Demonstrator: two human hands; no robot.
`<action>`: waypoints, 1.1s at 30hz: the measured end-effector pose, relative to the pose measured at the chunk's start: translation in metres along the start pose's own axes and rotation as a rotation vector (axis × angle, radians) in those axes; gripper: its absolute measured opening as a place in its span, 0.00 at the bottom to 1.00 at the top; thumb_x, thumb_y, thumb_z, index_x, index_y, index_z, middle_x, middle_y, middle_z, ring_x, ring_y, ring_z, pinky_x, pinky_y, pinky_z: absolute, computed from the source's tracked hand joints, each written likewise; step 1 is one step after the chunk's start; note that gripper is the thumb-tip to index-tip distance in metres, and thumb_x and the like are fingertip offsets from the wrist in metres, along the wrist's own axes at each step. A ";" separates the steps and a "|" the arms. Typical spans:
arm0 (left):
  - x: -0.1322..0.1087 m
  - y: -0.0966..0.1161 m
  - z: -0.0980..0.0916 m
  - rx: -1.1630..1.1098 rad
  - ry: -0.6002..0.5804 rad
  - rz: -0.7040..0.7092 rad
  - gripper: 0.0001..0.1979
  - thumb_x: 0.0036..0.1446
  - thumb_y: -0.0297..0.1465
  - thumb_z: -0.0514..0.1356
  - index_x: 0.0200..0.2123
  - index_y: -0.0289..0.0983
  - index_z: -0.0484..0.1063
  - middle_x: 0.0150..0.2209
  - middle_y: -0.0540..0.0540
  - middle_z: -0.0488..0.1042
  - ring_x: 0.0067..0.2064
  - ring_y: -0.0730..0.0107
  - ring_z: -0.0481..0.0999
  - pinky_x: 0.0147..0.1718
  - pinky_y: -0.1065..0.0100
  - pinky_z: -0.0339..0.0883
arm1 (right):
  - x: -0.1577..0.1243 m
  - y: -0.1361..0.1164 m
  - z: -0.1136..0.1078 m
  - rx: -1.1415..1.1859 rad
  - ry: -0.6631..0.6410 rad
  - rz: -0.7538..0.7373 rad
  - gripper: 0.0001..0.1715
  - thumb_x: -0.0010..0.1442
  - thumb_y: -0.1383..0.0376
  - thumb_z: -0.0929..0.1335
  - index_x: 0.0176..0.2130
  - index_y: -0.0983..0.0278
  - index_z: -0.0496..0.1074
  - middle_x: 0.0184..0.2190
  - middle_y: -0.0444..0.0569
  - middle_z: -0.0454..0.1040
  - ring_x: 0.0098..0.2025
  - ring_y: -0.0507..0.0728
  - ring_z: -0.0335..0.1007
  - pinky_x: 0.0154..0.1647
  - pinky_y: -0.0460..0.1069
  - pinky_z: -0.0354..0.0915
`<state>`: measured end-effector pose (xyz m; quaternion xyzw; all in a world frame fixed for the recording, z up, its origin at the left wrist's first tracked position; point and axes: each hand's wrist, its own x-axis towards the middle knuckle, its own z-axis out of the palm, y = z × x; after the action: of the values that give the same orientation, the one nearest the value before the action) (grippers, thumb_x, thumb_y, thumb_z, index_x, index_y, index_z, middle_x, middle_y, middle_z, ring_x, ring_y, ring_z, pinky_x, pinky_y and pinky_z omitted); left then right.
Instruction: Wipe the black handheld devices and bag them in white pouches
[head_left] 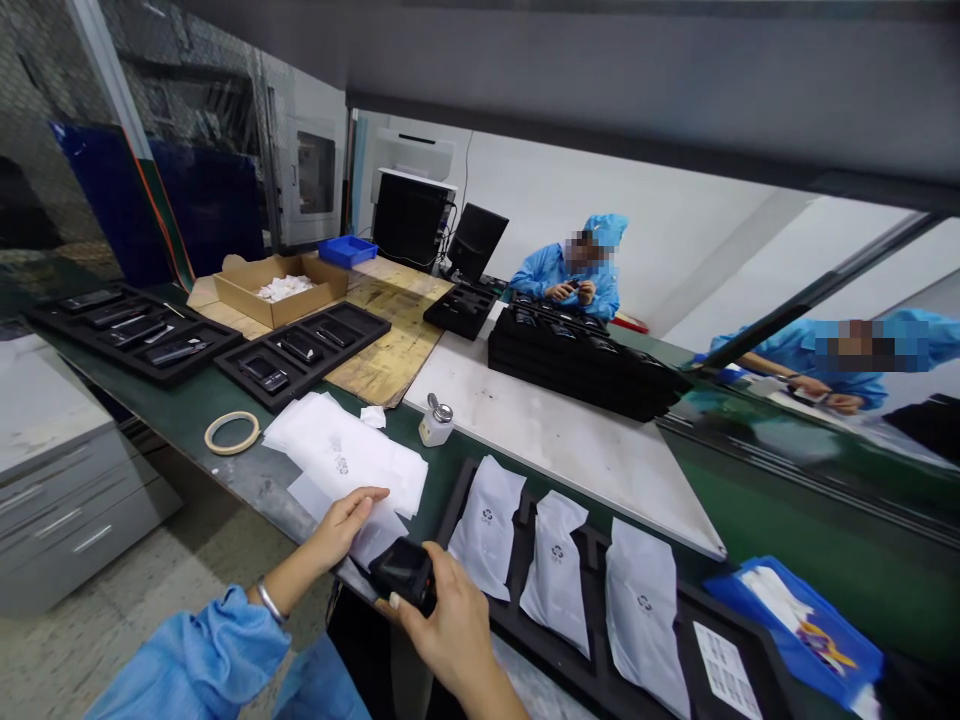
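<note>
My right hand [457,620] is wrapped around a small black handheld device [405,572] with a dark screen, held at the front edge of the bench. Just left of it, my left hand [343,525] pinches a thin translucent plastic bag [379,535], whose opening lies close to the device. Whether the device's tip is inside the bag, I cannot tell. Behind my left hand a stack of white plastic bags [352,450] with printed marks is spread out. On my right, a black foam tray [592,560] carries three filled white bags [559,570] and a white label sheet [726,668].
Black trays with devices [262,375] stand at the left, near a cardboard box [277,300]. A tape roll [232,433] and a pump bottle [436,422] sit mid-bench. Stacked black trays [577,365], a blue bin [810,630] and two co-workers in blue are further off.
</note>
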<state>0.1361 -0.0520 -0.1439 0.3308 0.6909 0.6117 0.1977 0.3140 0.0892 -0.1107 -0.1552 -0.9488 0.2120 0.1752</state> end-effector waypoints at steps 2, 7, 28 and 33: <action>-0.001 0.002 -0.002 0.011 0.004 0.006 0.23 0.68 0.44 0.46 0.54 0.36 0.70 0.55 0.39 0.74 0.56 0.58 0.72 0.57 0.55 0.65 | 0.003 -0.002 0.003 -0.019 0.013 0.044 0.35 0.53 0.57 0.71 0.56 0.68 0.65 0.46 0.58 0.75 0.45 0.65 0.75 0.44 0.57 0.71; -0.015 0.037 -0.006 0.181 0.026 0.048 0.15 0.58 0.38 0.60 0.46 0.37 0.73 0.48 0.41 0.75 0.53 0.55 0.72 0.55 0.54 0.63 | 0.011 -0.003 0.006 -0.035 0.012 0.048 0.35 0.53 0.56 0.71 0.56 0.69 0.65 0.44 0.58 0.76 0.44 0.66 0.75 0.42 0.58 0.71; -0.010 0.117 0.022 0.698 -0.262 0.048 0.08 0.59 0.28 0.55 0.32 0.40 0.74 0.30 0.51 0.76 0.32 0.71 0.76 0.33 0.72 0.67 | 0.016 0.022 0.012 0.064 0.083 -0.190 0.37 0.52 0.62 0.70 0.59 0.65 0.61 0.49 0.58 0.74 0.48 0.67 0.73 0.47 0.59 0.70; -0.014 0.085 -0.014 0.737 -0.237 0.350 0.40 0.49 0.34 0.67 0.65 0.46 0.58 0.63 0.41 0.64 0.63 0.51 0.63 0.61 0.52 0.59 | 0.025 0.000 -0.032 0.017 -0.083 -0.105 0.38 0.49 0.58 0.74 0.56 0.65 0.64 0.48 0.58 0.74 0.48 0.66 0.72 0.48 0.59 0.69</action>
<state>0.1546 -0.0685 -0.0606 0.5596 0.7693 0.3059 0.0374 0.3046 0.1102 -0.0768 -0.0946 -0.9602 0.2170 0.1479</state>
